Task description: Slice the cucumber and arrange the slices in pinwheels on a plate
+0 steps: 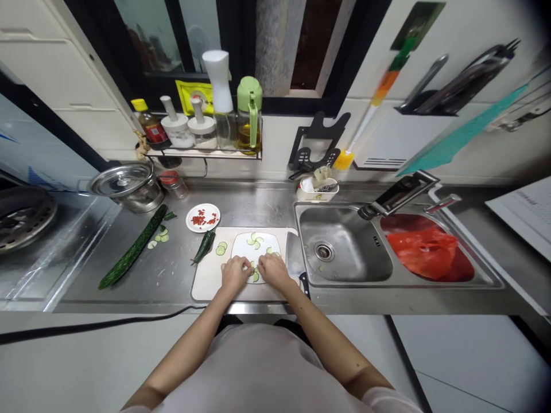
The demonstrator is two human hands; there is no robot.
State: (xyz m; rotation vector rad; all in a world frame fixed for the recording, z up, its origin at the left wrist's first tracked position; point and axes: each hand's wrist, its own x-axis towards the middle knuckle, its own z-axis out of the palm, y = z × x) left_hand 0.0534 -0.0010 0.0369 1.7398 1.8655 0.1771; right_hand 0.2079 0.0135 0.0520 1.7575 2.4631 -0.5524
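My left hand (235, 272) is over the lower left of a white plate (240, 247), its thumb and finger pinched at a thin cucumber slice. Across from it, my right hand (274, 269) has its fingers bent together at the plate's right side; what they hold is hidden. Cucumber slices (255, 240) form a pinwheel at the plate's far side, and more slices (255, 276) lie near my hands. The plate rests on a pale cutting board (206, 287). Left of the plate, a few loose cucumber rounds (221, 248) and a dark green pepper (204, 246) sit on the board.
A knife (295, 252) lies along the board's right edge, beside the sink (348, 275). Behind the board stands a small plate (189, 221) with chopped red pieces. A long cucumber (133, 248) and a lidded pot (138, 192) are to the left. A red bag (430, 252) fills the right basin.
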